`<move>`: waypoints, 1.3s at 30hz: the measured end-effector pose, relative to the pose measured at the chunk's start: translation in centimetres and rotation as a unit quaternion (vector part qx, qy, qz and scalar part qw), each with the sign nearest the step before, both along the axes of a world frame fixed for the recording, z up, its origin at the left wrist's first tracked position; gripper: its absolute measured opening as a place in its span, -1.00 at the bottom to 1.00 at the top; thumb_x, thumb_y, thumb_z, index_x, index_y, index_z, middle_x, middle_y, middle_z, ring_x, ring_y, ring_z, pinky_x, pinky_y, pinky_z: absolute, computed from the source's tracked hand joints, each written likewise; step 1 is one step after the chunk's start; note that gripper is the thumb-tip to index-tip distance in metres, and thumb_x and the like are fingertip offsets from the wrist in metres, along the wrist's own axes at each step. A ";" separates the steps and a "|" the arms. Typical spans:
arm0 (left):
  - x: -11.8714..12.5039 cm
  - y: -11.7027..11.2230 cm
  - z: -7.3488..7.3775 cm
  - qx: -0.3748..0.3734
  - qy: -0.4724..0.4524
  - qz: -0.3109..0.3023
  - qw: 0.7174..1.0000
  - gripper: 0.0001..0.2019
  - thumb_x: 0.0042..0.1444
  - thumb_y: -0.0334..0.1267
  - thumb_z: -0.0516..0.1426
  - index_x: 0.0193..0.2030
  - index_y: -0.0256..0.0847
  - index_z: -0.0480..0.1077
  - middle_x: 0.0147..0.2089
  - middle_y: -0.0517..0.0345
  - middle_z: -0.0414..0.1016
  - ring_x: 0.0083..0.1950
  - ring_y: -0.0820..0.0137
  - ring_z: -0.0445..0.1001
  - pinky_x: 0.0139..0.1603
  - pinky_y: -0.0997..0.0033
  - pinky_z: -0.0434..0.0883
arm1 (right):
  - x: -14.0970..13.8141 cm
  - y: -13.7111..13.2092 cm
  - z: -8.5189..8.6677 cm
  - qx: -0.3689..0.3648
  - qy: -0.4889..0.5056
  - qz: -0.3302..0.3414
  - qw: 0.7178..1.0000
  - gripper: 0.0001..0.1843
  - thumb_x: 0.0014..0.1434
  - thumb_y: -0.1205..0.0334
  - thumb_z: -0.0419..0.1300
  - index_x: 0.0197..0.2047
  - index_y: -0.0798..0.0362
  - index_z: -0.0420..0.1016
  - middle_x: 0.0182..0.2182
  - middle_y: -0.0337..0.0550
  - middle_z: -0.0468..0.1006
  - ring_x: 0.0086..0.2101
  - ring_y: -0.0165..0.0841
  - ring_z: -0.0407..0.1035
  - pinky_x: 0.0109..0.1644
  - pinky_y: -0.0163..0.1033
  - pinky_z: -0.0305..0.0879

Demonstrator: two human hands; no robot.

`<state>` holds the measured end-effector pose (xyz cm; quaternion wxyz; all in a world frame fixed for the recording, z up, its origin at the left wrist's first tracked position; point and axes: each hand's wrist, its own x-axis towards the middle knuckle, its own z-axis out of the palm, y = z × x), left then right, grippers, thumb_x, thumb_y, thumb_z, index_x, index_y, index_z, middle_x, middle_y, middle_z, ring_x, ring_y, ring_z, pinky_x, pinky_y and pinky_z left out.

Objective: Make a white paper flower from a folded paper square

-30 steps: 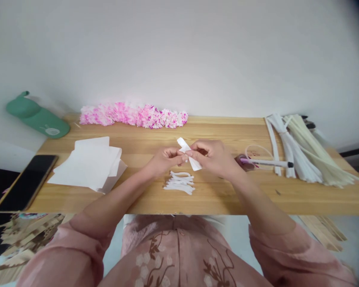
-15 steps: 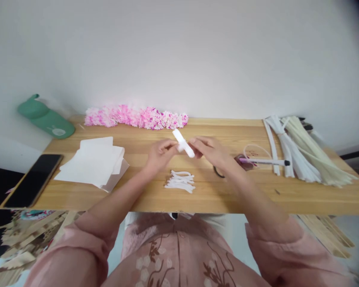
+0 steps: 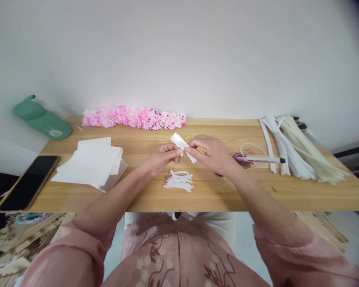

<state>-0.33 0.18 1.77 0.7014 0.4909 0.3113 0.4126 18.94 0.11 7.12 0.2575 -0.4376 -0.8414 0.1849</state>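
A narrow white paper strip slants between my hands, above the middle of the table. My left hand is closed, pinching the strip near its middle from the left. From the right, my right hand pinches it too, thumb and forefinger meeting close to the left thumb. The strip's lower end pokes out beneath the right fingers. Just below the hands lies a small pile of short white twisted pieces on the wooden table. Scissors lie largely hidden behind the right wrist.
White paper sheets, a black phone and a green bottle are at left. Pink-and-white fluffy flowers line the back. At right lie a pen, white strips and cream strips.
My right fingers have closed onto the strip beside my left thumb. The strip now looks flatter and its top end sits slightly lower. The view has shifted a little.
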 end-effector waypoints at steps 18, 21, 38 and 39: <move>0.4 -0.2 -0.2 0.000 0.008 0.076 0.997 -0.75 -0.03 -0.13 0.24 -0.51 -0.23 0.33 -0.58 0.22 0.30 -0.52 0.49 0.23 -0.36 0.41 0.20 | 1.3 -0.9 -1.5 0.036 0.081 -0.089 0.992 -0.68 0.27 0.08 0.08 0.00 -0.01 0.49 -0.09 -0.06 0.59 -0.10 -0.19 0.44 0.00 -0.08 0.31; 0.6 -0.4 0.0 -0.075 -0.058 0.019 0.995 -0.79 -0.08 -0.22 0.27 -0.49 -0.25 0.33 -0.60 0.25 0.28 -0.56 0.53 0.21 -0.34 0.40 0.27 | 2.0 -1.0 -1.2 0.156 0.001 0.000 0.988 -0.61 0.29 0.09 0.13 0.15 -0.01 0.43 0.10 0.00 0.51 0.11 -0.12 0.32 0.19 0.00 0.19; -0.5 -0.2 -0.7 0.549 0.423 0.165 0.701 -0.74 0.28 -0.26 0.06 -0.41 -0.19 0.47 -0.43 0.08 0.48 -0.35 0.37 0.36 -0.18 0.28 0.19 | -0.9 2.1 -4.2 -0.453 0.345 -0.047 0.821 -0.71 -0.09 0.02 0.29 -0.52 0.07 0.40 -0.57 -0.24 0.43 -0.53 -0.41 0.28 -0.39 -0.24 0.18; -0.5 0.0 -1.0 0.559 0.435 0.181 0.682 -0.74 0.29 -0.27 0.06 -0.41 -0.20 0.47 -0.44 0.08 0.49 -0.35 0.37 0.36 -0.18 0.28 0.20 | -1.1 2.2 -4.3 -0.467 0.357 -0.046 0.807 -0.70 -0.11 0.01 0.31 -0.53 0.07 0.40 -0.58 -0.24 0.42 -0.53 -0.41 0.28 -0.40 -0.25 0.19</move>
